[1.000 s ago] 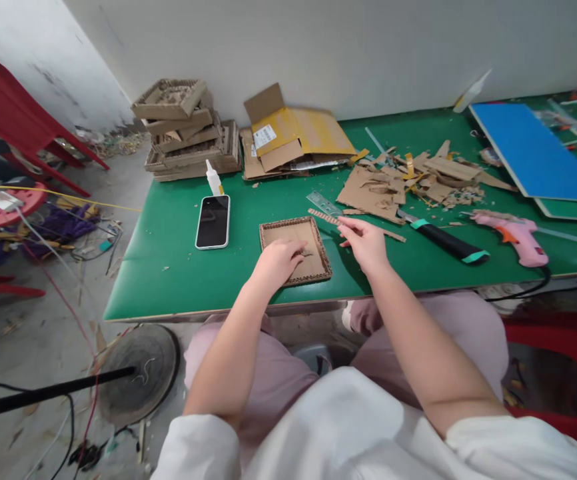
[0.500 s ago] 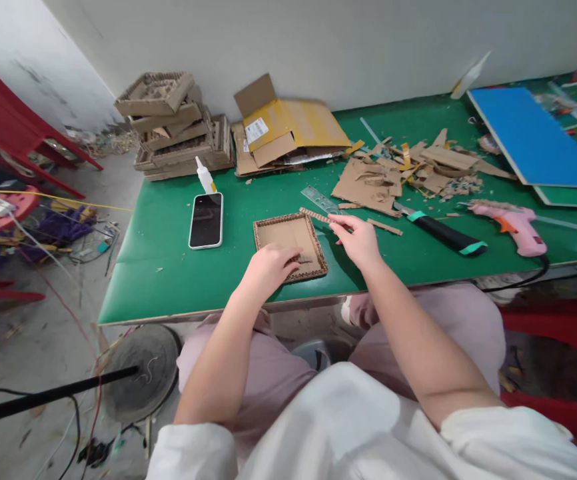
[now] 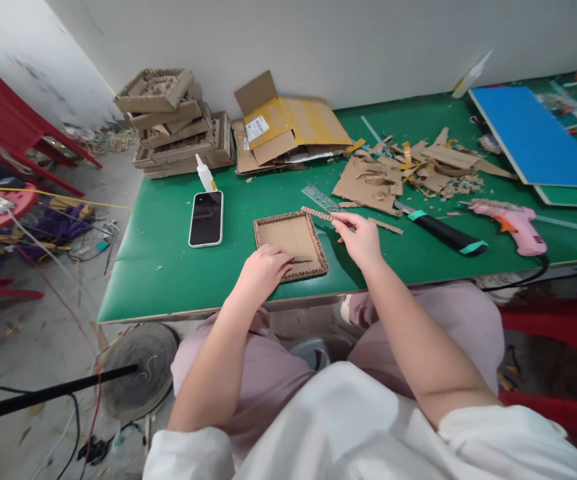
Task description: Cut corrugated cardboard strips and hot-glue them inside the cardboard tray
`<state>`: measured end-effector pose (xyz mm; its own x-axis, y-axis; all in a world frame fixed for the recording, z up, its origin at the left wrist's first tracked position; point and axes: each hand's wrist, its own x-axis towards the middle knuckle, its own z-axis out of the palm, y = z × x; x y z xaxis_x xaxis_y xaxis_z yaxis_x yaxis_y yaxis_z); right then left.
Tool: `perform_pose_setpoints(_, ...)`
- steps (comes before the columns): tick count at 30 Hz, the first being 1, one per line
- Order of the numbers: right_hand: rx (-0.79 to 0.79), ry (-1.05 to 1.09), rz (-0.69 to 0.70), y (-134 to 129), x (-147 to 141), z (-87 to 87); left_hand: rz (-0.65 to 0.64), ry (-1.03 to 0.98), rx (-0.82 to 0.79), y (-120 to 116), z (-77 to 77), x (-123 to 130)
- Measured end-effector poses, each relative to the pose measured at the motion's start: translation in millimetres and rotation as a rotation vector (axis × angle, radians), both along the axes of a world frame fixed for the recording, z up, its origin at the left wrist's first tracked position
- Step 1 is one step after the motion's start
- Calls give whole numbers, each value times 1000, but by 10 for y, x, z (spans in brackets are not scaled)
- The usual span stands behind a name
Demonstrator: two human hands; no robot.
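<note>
A shallow square cardboard tray (image 3: 281,230) with a corrugated rim lies on the green tabletop in front of me. My left hand (image 3: 266,268) is over its near left corner, fingers bent together, with a short cardboard strip (image 3: 302,259) sticking out from the fingertips above the tray floor. Pinched between thumb and fingers of my right hand (image 3: 356,235) is a narrow corrugated cardboard strip (image 3: 316,213), its free end by the tray's far right corner. A clear ruler (image 3: 319,197) lies just behind that strip. Another loose cardboard strip (image 3: 386,227) lies beyond my right hand.
A phone (image 3: 206,220) and a glue bottle (image 3: 205,177) are on the left. Behind stand stacked cardboard trays (image 3: 168,127) and a flattened yellow box (image 3: 303,123). Cardboard scraps (image 3: 368,180), a black-handled knife (image 3: 443,233), a pink glue gun (image 3: 516,227) and a blue board (image 3: 543,137) are rightward.
My left hand has shifted slightly left and down, and more of the short strip shows. My right hand and its strip have moved a little to the right.
</note>
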<state>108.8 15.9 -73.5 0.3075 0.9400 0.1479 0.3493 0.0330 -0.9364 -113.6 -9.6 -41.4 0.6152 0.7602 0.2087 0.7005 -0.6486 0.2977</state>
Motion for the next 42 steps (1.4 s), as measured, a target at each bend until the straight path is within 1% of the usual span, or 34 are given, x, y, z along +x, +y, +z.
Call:
perform_pose_setpoints(11, 32, -1, -1, 19, 4, -18, -51, -16, 8, -25, 15, 15)
perform_pose_setpoints(19, 31, -26, 18, 2, -1, -11, -43, -1, -3, -24, -17, 8)
perform_pose_setpoints(25, 30, -82, 32, 13, 5, -37, -38, -1, -7, -26, -15, 4)
perform_pose_setpoints(32, 65, -195, 43, 22, 8, -66, -13, -5, -6, -25, -21, 15)
perform_pose_setpoints(42, 68, -268, 49, 41, 10, -67, -12, 2, -6, -39, 26, 23)
